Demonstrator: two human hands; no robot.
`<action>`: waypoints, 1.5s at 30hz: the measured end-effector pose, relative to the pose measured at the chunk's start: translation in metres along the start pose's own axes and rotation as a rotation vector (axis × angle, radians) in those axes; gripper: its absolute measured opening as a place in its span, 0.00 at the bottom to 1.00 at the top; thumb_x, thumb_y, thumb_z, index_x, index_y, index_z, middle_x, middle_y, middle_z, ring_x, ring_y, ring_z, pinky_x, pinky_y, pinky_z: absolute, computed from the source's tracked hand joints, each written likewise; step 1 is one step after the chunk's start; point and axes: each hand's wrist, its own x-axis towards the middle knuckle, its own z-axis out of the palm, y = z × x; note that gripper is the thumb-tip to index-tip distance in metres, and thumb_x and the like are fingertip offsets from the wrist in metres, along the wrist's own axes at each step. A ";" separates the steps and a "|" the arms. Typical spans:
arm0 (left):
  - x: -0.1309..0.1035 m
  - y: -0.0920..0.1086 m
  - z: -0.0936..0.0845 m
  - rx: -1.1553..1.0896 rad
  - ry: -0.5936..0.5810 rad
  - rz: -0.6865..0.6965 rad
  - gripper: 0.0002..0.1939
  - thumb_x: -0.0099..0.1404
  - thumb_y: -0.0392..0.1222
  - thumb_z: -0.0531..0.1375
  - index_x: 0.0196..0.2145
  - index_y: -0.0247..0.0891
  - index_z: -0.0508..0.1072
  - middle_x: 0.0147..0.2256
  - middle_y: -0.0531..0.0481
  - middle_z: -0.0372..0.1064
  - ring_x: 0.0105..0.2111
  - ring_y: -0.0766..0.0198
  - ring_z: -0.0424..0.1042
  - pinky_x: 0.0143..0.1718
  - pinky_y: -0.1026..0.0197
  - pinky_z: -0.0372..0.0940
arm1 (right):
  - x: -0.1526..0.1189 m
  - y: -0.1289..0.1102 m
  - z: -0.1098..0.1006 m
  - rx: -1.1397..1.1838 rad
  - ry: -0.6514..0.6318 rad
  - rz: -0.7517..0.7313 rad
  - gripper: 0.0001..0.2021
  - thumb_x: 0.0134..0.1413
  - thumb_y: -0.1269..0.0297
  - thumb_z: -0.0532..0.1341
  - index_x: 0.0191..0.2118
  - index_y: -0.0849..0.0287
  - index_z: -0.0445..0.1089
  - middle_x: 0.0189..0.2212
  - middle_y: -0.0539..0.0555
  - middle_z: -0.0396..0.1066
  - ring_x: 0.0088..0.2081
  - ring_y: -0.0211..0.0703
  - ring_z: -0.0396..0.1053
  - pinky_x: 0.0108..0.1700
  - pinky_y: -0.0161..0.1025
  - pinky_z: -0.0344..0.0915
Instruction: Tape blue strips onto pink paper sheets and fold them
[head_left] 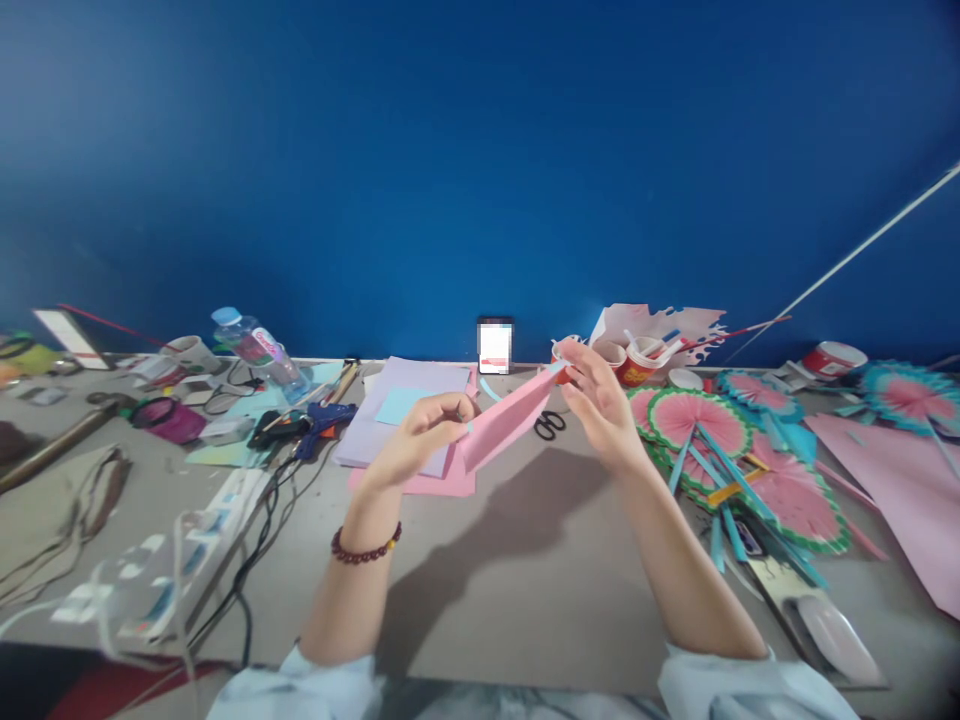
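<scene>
A sheet of pink paper (510, 420) is held up at a slant above the table, between my two hands. My left hand (431, 432) pinches its lower left end, thumb against curled fingers. At the upper right end, my right hand (596, 400) holds the paper's corner between thumb and fingertips, the other fingers raised. A light blue edge shows along the paper's top near each hand. Below and behind my left hand lies a stack of lilac paper (367, 430) with a light blue piece (397, 405) on it. Black-handled scissors (550, 426) lie behind the pink paper, their blades hidden.
Paper fans (697, 425) in pink, green and blue spread on the right. A phone (495, 345) leans on the blue wall. Leftward are a blue glue gun (326, 425), a plastic bottle (262, 350), and a power strip (202, 550) with cables. A white mouse (832, 635) rests front right.
</scene>
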 end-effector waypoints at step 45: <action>0.005 -0.003 0.040 0.212 0.186 0.476 0.07 0.64 0.36 0.59 0.37 0.40 0.77 0.33 0.45 0.75 0.35 0.60 0.73 0.38 0.57 0.69 | -0.028 -0.059 0.015 -0.391 -0.008 -0.242 0.06 0.55 0.68 0.61 0.38 0.52 0.73 0.32 0.52 0.73 0.34 0.42 0.70 0.35 0.39 0.68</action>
